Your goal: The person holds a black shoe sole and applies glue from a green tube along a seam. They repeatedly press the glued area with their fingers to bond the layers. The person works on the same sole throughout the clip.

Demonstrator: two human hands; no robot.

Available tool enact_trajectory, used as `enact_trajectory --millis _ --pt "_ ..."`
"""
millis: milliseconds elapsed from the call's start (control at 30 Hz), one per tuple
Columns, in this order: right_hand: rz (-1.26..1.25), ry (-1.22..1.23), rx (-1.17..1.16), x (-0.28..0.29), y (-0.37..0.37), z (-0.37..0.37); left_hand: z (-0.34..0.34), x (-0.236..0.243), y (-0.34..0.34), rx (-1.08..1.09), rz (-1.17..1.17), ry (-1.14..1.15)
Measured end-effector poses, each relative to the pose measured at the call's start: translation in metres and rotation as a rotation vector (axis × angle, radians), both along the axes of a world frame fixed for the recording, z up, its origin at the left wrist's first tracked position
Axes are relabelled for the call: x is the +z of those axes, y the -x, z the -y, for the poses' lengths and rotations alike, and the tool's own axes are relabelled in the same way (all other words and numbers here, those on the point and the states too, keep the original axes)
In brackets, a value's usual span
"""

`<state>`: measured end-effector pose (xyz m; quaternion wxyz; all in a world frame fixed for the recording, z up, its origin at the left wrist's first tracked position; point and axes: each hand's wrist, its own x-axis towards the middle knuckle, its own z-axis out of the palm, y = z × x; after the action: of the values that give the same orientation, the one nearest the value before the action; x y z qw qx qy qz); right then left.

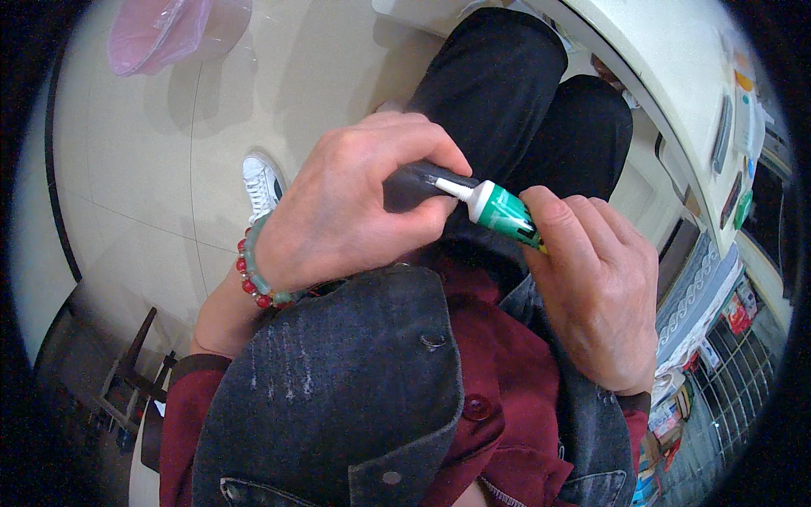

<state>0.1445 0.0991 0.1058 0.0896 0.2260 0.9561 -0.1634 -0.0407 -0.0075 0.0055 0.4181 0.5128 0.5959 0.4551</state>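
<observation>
Two hands were close together above black trousers (498,76). The right hand (596,279) grasped a small green tube (507,213), its white nozzle (454,188) pointing left. The left hand (342,198) was curled, thumb and forefinger on either side of the nozzle tip, with something dark between them; whether they gripped it could not be told. A beaded bracelet (242,264) circled the left wrist. Below were a dark denim garment (338,355) and maroon clothing (515,372). Farther out, a white desk (667,51) curved along the upper right; a white shoe (260,186) and a pink-lined bin (165,34) showed at left against pale floor (152,152).
</observation>
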Motion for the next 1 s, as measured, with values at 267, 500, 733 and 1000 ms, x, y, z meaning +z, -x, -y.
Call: enact_trajectory --millis 267,500,733,1000 --pt "0.004 0.004 -0.014 0.001 -0.002 0.001 0.002 0.005 0.002 -0.016 0.029 0.052" --pt "-0.016 0.037 -0.015 -0.001 -0.005 0.0 0.004 0.008 0.006 -0.054 0.007 0.088" --pt "0.026 0.058 -0.047 -0.001 -0.009 -0.001 0.002 0.007 0.005 -0.051 0.021 0.12" --pt "0.012 0.047 -0.057 -0.004 -0.01 0.0 0.002 0.004 0.003 -0.013 0.015 0.073"
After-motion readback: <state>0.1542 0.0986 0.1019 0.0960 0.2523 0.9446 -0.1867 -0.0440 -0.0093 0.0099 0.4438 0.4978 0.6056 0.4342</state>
